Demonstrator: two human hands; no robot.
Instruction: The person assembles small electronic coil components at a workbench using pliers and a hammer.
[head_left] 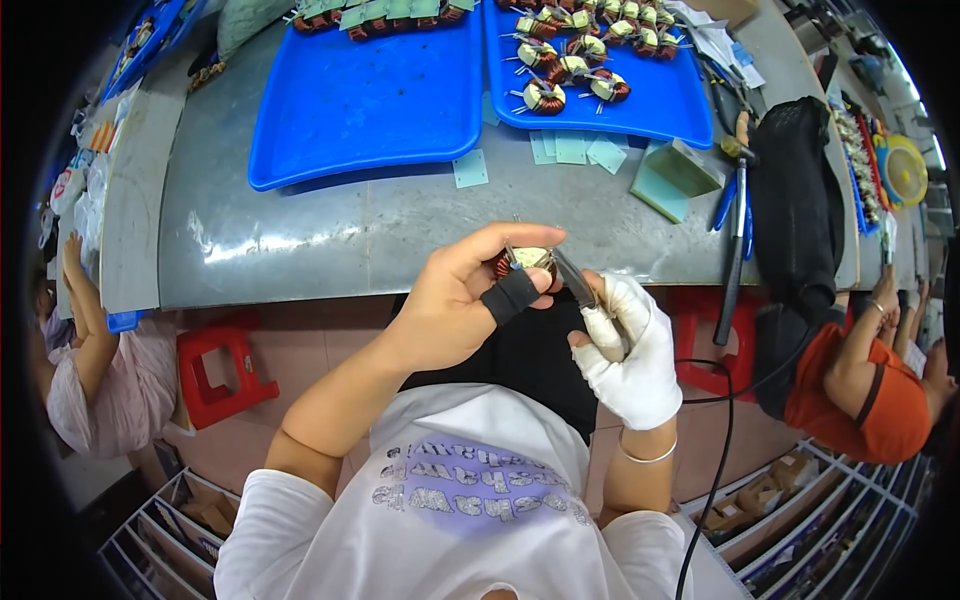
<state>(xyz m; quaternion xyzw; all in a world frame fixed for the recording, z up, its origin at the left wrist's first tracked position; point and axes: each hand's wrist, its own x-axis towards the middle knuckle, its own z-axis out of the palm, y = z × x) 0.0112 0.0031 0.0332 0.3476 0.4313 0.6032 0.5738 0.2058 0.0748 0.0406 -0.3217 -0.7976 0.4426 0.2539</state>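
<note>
Coil (pixel 530 258) pinched in left hand (pixel 448 300); metal tool (pixel 575 281) clasped in white-gloved right hand (pixel 638 350), just right of coil; 2 blue trays (pixel 365 120) beyond coil.

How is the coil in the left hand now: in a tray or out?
Out. The left hand holds the coil, apart from the blue trays.

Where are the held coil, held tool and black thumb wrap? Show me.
Held coil (pixel 530 257): head view, its pale part.
Held tool (pixel 572 278): head view, its metal end.
Black thumb wrap (pixel 510 297): head view, its middle.
</note>
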